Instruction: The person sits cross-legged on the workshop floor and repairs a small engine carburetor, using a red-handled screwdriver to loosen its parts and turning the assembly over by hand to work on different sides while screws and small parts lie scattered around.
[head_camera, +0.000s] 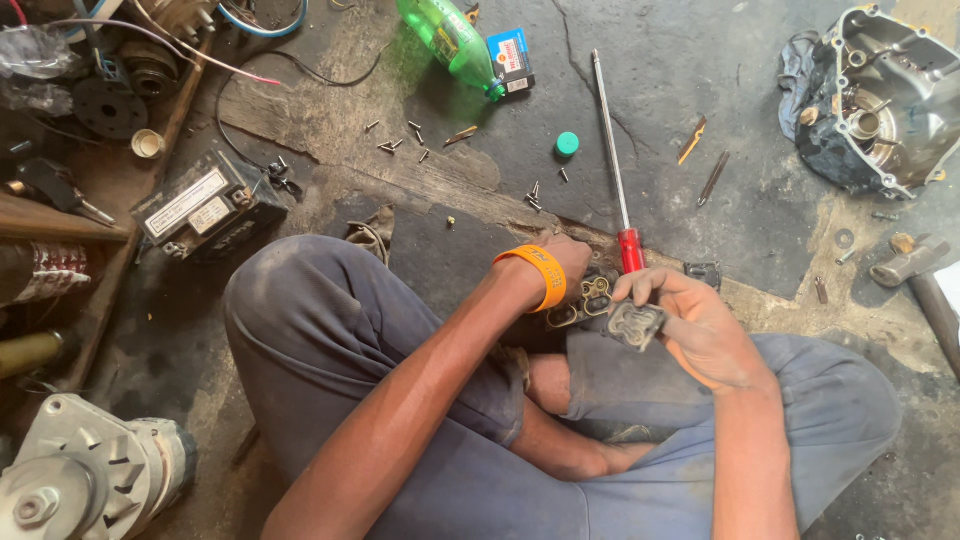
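I sit cross-legged on a grimy concrete floor. My right hand (690, 325) grips a small dark metal plate (636, 325) with rounded holes, held over my knees. My left hand (567, 262), with an orange wristband (540, 275) on its wrist, rests on a second small part with oval openings (590, 298) just left of the plate; its fingers are mostly hidden. A long screwdriver with a red handle (630, 250) lies on the floor right behind both hands, its shaft pointing away.
Loose screws (400, 140) and a green cap (567, 144) lie scattered ahead. A green bottle (450, 40) and small box sit far ahead, an engine casing (880, 100) at far right, a black battery (205, 205) at left, an alternator (80, 475) at near left, a hammer (915, 265) at right.
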